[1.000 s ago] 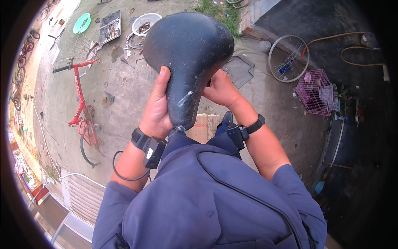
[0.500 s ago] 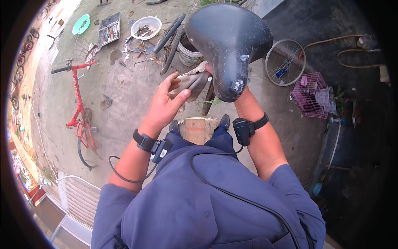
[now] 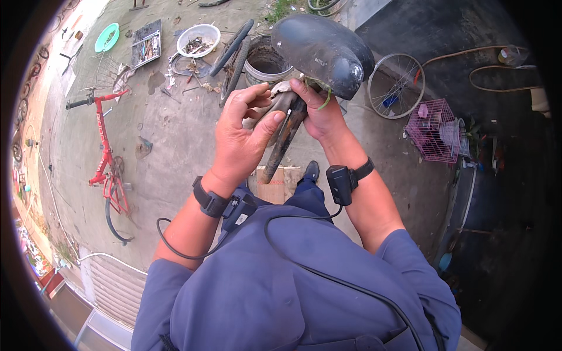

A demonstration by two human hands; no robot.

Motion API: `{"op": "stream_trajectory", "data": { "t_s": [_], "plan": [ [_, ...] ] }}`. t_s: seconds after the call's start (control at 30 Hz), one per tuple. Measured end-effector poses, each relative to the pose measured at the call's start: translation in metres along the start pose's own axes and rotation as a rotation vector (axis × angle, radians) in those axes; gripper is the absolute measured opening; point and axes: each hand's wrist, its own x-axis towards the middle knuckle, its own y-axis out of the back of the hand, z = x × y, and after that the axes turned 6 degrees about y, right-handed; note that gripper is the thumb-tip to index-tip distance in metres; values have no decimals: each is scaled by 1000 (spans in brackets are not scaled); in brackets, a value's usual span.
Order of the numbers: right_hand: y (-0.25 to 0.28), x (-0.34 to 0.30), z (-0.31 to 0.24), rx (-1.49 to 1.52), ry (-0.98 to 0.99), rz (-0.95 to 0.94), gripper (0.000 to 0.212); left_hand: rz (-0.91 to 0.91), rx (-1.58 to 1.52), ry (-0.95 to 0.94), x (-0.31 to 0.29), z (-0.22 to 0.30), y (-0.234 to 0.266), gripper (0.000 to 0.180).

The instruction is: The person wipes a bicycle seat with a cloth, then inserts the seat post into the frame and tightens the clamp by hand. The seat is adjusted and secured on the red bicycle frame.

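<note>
A scuffed black bicycle saddle is held up in front of me, tilted with its nose to the right. My right hand is closed under it, the thumb on top near the seat clamp; the clamp itself is mostly hidden. From there a dark, rust-marked seat post slants down toward me. A dirty grey rag lies against the post's upper part, pinched by my left hand with curled fingers and thumb. A strand of green grass hangs by the right thumb.
A bucket of dark liquid stands beyond my hands, beside leaning tyres. Farther left are a white basin, a tool tray and a red bike frame. To the right lie a wheel and a pink wire cage.
The saddle has tipped and turned, showing the seat post and my right thumb. My left hand has moved right, bringing the rag against the post.
</note>
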Motion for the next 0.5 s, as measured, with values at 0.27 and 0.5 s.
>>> {"op": "stream_trajectory", "data": {
  "t_s": [0.27,0.5],
  "plan": [
    [12,13,13,38,8,-178,51,-167,-107,-136,42,61,-23,28],
    [17,3,3,-51,8,46,46,-4,-15,-94,16,10,-6,6]
  ]
}}
